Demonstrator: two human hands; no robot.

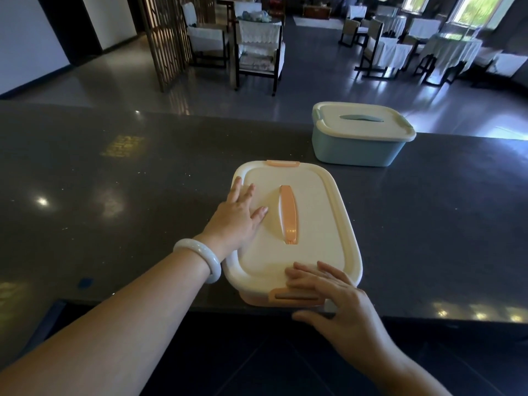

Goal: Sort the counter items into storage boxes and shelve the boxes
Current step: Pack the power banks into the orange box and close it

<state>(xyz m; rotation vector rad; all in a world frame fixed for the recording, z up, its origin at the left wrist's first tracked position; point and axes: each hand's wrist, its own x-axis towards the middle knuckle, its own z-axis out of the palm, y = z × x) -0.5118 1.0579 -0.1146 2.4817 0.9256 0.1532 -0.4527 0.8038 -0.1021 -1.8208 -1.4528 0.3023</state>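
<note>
A cream-lidded storage box (pixel 317 212) with an orange handle and orange clasps sits at the near edge of the dark counter (pixel 114 190). My left hand (pixel 238 218) lies flat on the left side of its lid, fingers straight. At the box's near end my right hand (pixel 328 295) rests its fingers on the lid above the front clasp, with the thumb below the counter edge. A second box (pixel 360 135), pale blue with a cream lid, stands closed at the far right of the counter.
Beyond the counter lies a dim dining room with chairs (pixel 257 52) and cloth-covered tables (pixel 454 52). A wooden lattice screen (pixel 165 38) stands at the back left. A small blue mark (pixel 85 282) sits near the counter's front edge.
</note>
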